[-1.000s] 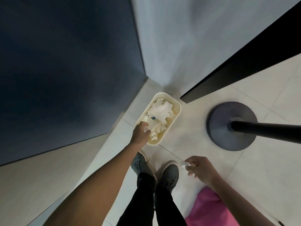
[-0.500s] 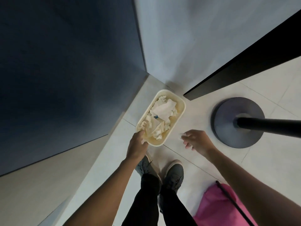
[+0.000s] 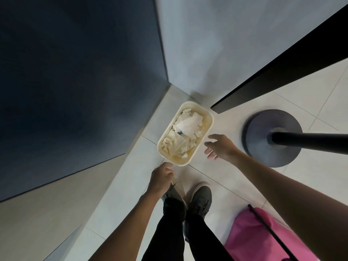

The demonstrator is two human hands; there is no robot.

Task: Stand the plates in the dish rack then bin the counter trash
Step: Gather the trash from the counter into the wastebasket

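Cream rounded-rectangular plastic bin (image 3: 206, 122), full of crumpled white paper (image 3: 188, 123), stands on the floor, long axis near-left to far-right. The right hand (image 3: 219, 147), fingers spread and empty, is just right of it. The left hand (image 3: 162, 176) curls at its near end; I cannot tell whether it holds anything.

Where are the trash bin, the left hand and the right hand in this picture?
trash bin (image 3: 205, 123), head view, bare inner wall on its right side.
left hand (image 3: 161, 177), head view, back of the hand.
right hand (image 3: 221, 148), head view, back of the hand.
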